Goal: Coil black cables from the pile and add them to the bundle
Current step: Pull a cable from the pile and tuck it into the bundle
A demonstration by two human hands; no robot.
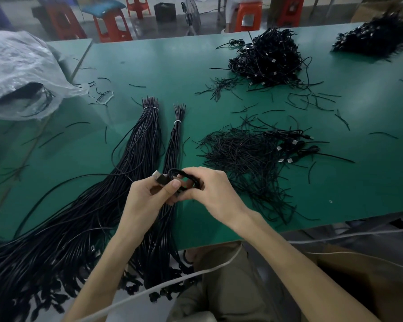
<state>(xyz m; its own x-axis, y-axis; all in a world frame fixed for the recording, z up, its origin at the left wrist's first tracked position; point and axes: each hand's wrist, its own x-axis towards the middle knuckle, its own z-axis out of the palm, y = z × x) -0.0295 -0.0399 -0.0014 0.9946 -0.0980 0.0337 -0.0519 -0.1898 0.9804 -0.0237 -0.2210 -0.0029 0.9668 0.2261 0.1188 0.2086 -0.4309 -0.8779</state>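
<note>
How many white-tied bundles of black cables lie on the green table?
2. A thick white-tied black cable bundle lies left of centre; a thin white-tied black cable bundle lies just right of it. Others may be hidden lower left.

Green table (172, 66): two tied bundles (149, 129) (176, 135) mid-table, three loose heaps (249, 156) (268, 59) (375, 36) right side, one plastic bag (16, 66) left, one coiled cable (186, 178) near-edge.

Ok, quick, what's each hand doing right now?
Left hand: closed, thumb and fingers pinching the coiled black cable.
Right hand: closed, gripping the other side of the same coil.
</note>
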